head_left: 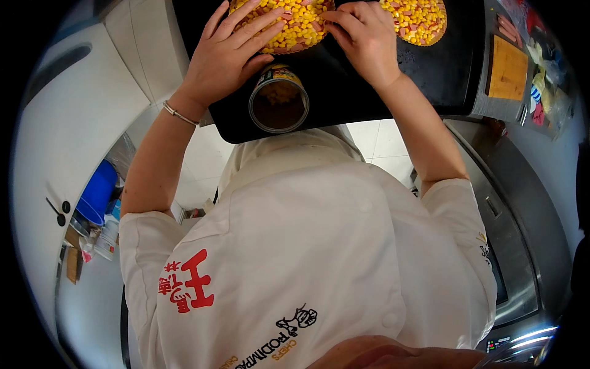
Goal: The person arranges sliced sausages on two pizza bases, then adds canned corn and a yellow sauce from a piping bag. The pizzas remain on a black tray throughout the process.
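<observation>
My left hand point(224, 58) lies with spread fingers on the left part of a round pizza point(301, 27) topped with yellow corn kernels and pinkish chopped meat. At that pizza's right edge is my right hand point(369, 40), its fingers curled and pressed together; whatever they hold is hidden. A second pizza point(421, 24) with the same topping sits just right of my right hand. Close in front of the first pizza, an opened can point(279, 117) has its mouth toward me, with some corn inside. The first pizza's far side is cut off by the picture's top edge.
Both pizzas and the can rest on a black surface point(442, 80) with a rounded near corner. A wooden board point(507, 69) and plastic bags point(553, 92) lie to the right. A blue bucket point(98, 190) is low on the left; a metal appliance point(501, 234) stands at the right.
</observation>
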Tool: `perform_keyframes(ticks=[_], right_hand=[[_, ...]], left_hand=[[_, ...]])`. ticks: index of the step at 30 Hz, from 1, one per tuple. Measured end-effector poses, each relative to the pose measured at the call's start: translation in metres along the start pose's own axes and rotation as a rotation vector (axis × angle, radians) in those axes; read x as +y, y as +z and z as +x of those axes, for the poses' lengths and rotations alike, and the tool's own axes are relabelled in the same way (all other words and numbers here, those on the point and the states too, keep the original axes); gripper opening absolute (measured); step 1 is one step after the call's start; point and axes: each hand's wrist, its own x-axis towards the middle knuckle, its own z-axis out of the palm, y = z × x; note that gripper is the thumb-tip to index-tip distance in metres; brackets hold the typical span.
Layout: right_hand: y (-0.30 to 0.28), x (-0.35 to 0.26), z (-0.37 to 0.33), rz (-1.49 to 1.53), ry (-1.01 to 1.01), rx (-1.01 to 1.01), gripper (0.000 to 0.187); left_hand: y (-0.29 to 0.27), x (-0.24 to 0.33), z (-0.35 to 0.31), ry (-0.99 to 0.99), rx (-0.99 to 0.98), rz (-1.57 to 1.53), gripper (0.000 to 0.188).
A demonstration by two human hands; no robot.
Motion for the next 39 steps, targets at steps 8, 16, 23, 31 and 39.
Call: perform_keyframes(ticks=[8,16,23,31,39], right_hand=[[0.002,0.007,0.009,0.082,-0.033,0.050,0.015],[-0.040,-0.002,-0.020,1.023,0.630,-0.096,0.012],[-0.102,0.005,-0.134,0.934,0.970,-0.316,0.013],[-0.101,0.038,-0.315,0.284,1.199,-0.886,0.016],[-0.076,0.039,-0.345,-0.261,1.047,-1.223,0.031]], left_hand=[[-0.002,-0.002,-0.013,-0.020,0.078,0.043,0.048],[0.022,-0.006,-0.021,-0.025,0.200,0.066,0.048],[0.024,-0.009,-0.009,0.015,0.185,0.068,0.046],[0.007,-0.006,0.027,0.206,0.080,-0.031,0.042],[0.013,0.000,0.057,0.255,0.079,-0.015,0.040]])
